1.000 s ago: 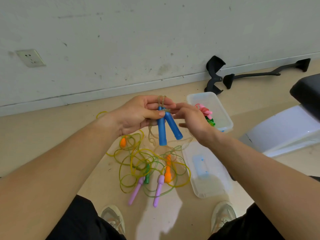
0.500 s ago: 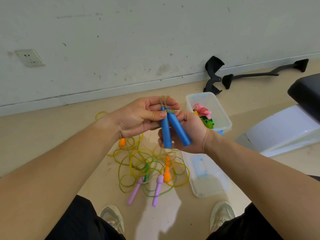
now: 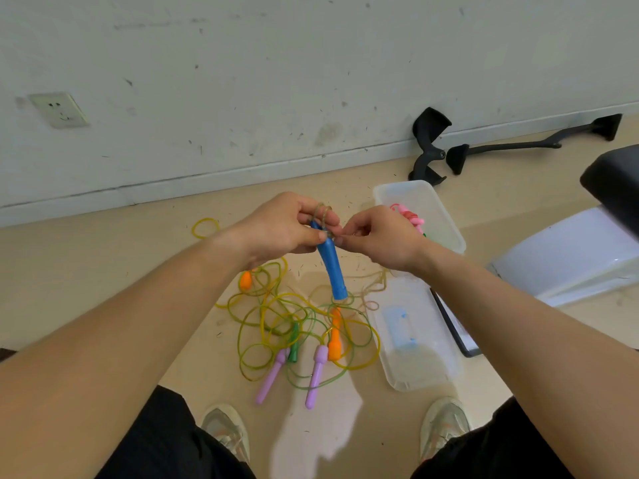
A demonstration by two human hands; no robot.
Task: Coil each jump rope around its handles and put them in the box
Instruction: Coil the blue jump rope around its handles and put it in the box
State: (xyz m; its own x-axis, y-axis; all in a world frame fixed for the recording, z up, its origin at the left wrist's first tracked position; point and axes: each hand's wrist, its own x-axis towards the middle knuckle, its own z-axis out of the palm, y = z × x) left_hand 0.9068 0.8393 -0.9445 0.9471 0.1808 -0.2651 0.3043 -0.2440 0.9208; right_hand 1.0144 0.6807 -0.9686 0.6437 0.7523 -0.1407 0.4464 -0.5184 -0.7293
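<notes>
Wall socket (image 3: 57, 110) upper left, on the grey wall; a stray yellow loop (image 3: 205, 227) on the floor left of centre.

Left hand (image 3: 280, 228) at mid-frame, raised above the floor; fingers curled round the top end of the blue handles (image 3: 331, 262), thumb laid across them; handles hang down and tilt slightly right, lower end over the pile; a small loop of pale rope (image 3: 373, 285) sticks up above the knuckles.

Right hand (image 3: 380, 236) just right of it, nearly touching; thumb and forefinger pinch the pale rope right at the handle tops, other fingers curled in; the rest of that rope trails down to the floor under the right wrist.

Below the hands, lower centre: tangle of yellow and green ropes (image 3: 262, 326) on the floor, uncoiled; in it one orange handle (image 3: 246, 280) at left, a green handle (image 3: 294, 344), a second orange one, and two purple handles (image 3: 271, 378) pointing toward the shoes (image 3: 226, 430).

Right of centre: clear box (image 3: 408, 193) open on the floor, a pink coiled rope (image 3: 409, 216) inside, partly hidden by the right hand; its lid (image 3: 415, 371) lies flat nearer the feet.

Upper right: black parts (image 3: 428, 146) against the wall.
</notes>
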